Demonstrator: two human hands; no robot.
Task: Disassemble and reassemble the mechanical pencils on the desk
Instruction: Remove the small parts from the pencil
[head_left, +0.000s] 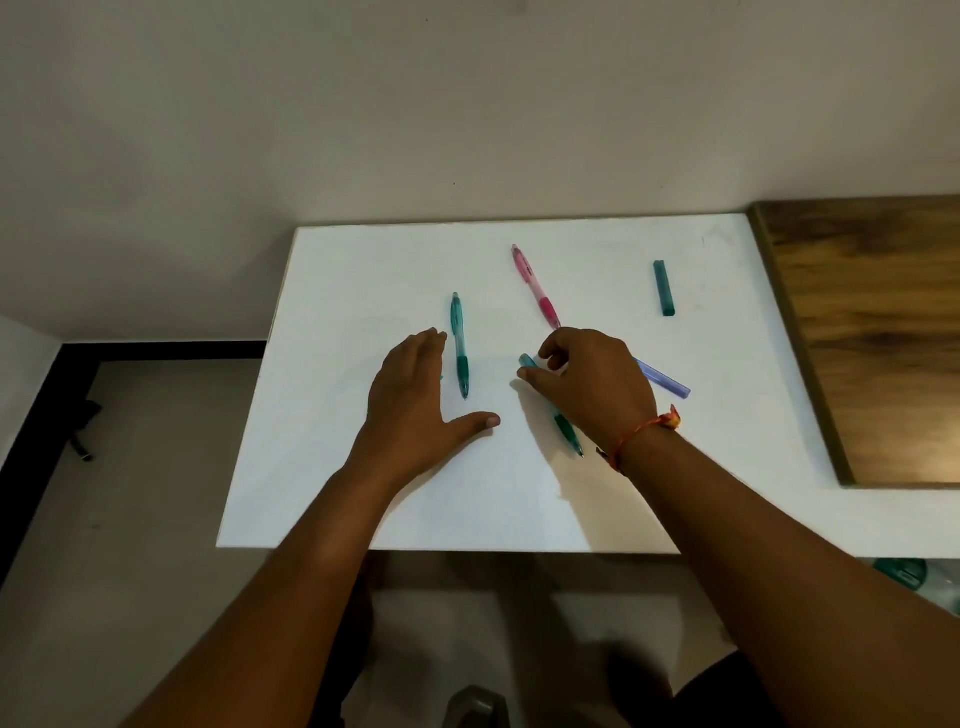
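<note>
1. White desk (363, 493) against a plain wall, with a wooden panel (872, 332) at its right edge.
2. Left hand (415, 400) lies flat and spread on the desk, holding nothing, just beside a teal pencil (460, 348).
3. Right hand (592, 384) curls over a second teal pencil (569, 434), fingertips (524, 375) pinching near its cap end; it looks barely lifted, if at all.
4. Count: three mechanical pencils in view, two teal and one pink pencil (537, 288); plus two lead cases, one violet (667, 382) and one green (664, 288).
5. These should handle light, stiff and slick. I'd grip the rubber sleeve and twist the tip; small inner parts may roll.
</note>
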